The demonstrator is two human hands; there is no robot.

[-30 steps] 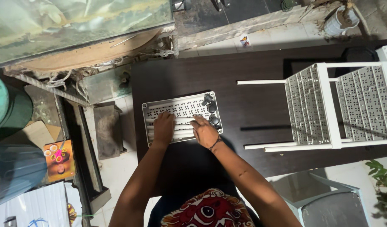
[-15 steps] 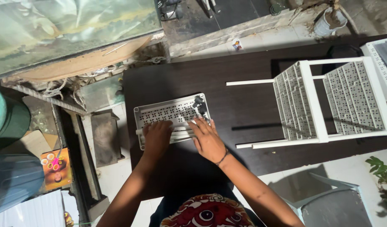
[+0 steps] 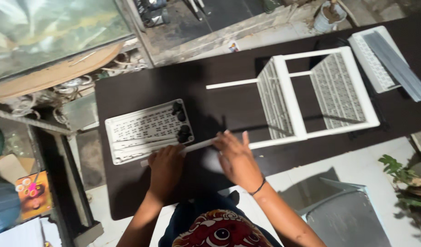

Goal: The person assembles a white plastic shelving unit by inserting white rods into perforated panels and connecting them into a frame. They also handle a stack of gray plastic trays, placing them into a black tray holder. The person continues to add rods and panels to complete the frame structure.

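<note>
Hands over a dark surface (image 3: 229,100), seen from above; left hand (image 3: 165,168) curled, grip closed on a thin white rod (image 3: 197,146) lying just beside the near edge of a white perforated tray (image 3: 142,130); right hand (image 3: 237,158) flat with fingers spread, grip open, fingertips resting on the other part of the same rod; dark band on the right wrist; four small black round pieces (image 3: 180,122) clustered at the right end of the tray, touching it; white frame rack (image 3: 311,98) standing further right on the surface, well apart from the tray, holding two grey slotted panels upright; one long white bar of the rack reaching toward the right hand; flat white and grey tray (image 3: 384,59) at the far right corner; green plant (image 3: 400,176) off the surface, lower right; cluttered floor and glass pane to the left.
</note>
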